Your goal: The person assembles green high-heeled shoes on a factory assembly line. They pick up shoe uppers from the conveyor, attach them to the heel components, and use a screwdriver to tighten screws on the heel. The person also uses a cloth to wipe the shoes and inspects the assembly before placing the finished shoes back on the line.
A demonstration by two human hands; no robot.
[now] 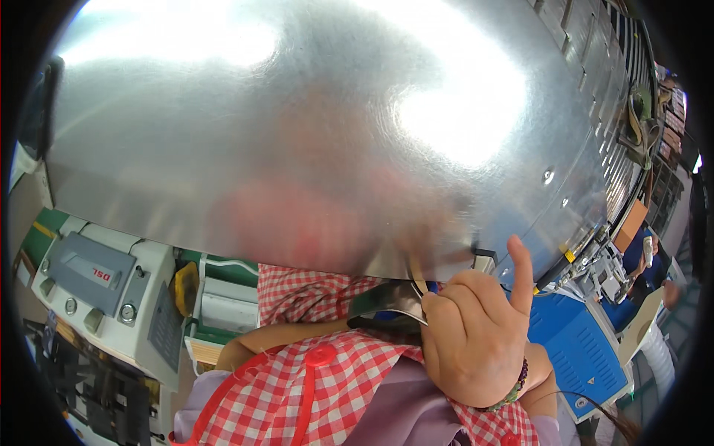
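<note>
Head view: one big shiny metal sheet [297, 126] fills the upper part of the picture; all places below are given from this sheet.
Sheet position: it lies above and in front of the person, its long axis goes from left to right, and its lower edge curves down toward the right.
Right hand [476, 338]: just under the lower edge of the sheet, fingers curled together into a loose fist, the thumb standing up so that its tip reaches the edge; it seems to pinch a thin strap [418, 279] that hangs from the edge.
Left hand: I cannot tell; only a bare forearm [290, 334] shows under the sheet, and the hand is hidden.
Nearer hand: the right one, it is the only hand seen at the sheet.
Dark curved piece [387, 301]: just left of the right hand, below the edge; what it is I cannot tell.
Below left of the sheet: one grey-white machine [104, 290] with buttons.
Below right of the sheet: one blue box [576, 346].
Count: one sheet, one strap, one hand visible, one bracelet [513, 390] on its wrist.
Clothing: red checked apron [327, 386] under the sheet.
</note>
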